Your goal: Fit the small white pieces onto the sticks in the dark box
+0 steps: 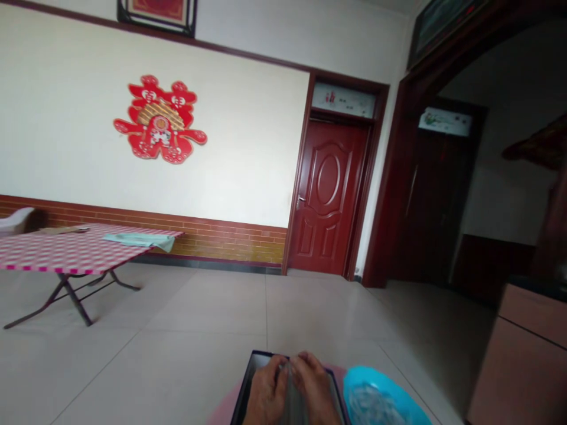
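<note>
My left hand [267, 388] and my right hand [311, 383] are close together at the bottom of the head view, fingers bent and fingertips nearly meeting. Both look closed in a pinch, on something small that I cannot make out. A greyish, blurred strip shows in the gap between them. Below the hands lies an open shallow box [243, 394] with a dark blue rim and pale inner wall. Right of it stands a bright blue basin [367, 375] holding a heap of whitish, translucent pieces [372, 406], too blurred to name.
A pink surface [224, 407] shows beneath the box. A folding table [84, 251] with a checked pink cloth stands left, a pale green cloth [146, 240] on its edge. At right is a light brown cabinet [518, 360]. A red door [330, 195] is across the tiled floor [199, 319].
</note>
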The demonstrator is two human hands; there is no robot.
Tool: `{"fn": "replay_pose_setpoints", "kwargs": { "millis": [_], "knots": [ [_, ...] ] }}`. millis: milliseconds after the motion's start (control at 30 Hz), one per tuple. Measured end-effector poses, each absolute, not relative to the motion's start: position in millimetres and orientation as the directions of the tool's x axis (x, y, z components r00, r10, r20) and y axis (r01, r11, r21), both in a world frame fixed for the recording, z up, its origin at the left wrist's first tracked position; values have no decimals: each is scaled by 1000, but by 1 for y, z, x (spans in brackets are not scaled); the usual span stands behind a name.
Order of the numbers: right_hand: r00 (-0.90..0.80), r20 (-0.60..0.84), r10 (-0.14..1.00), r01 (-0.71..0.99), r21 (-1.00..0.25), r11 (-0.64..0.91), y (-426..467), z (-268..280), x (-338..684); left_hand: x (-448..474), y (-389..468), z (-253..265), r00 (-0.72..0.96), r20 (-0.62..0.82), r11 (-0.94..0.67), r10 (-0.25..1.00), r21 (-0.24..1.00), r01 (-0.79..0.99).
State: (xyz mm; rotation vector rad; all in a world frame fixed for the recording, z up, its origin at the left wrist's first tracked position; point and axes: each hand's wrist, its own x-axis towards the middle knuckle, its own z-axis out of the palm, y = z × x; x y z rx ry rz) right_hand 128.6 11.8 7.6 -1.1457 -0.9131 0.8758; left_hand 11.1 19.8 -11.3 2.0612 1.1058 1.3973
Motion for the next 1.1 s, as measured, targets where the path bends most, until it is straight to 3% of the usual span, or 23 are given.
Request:
{"fn": "replay_pose_setpoints", "kwargs": {
  "millis": [67,133,433,633,967,1100],
  "knots": [
    [331,15,943,-371,-917,145,13,-2,125,13,21,-10,171,581,-599,795,712,366],
    [274,-52,960,-512,-853,100,12,-8,125,14,20,-8,153,577,-589,803,724,359],
    [239,-83,967,-580,-811,73,9,-3,129,14,22,-9,98,597,-592,796,736,327],
    [275,-20,961,-500,-857,125,8,-9,129,13,24,-18,94,665,-649,741,674,353],
    [269,140,953,-162,-969,188,7,-2,132,11,25,-18,151,691,-681,707,608,408],
    [260,180,949,-19,-981,191,4,9,137,9,24,-14,162,640,-645,751,659,387]
  ]
}}
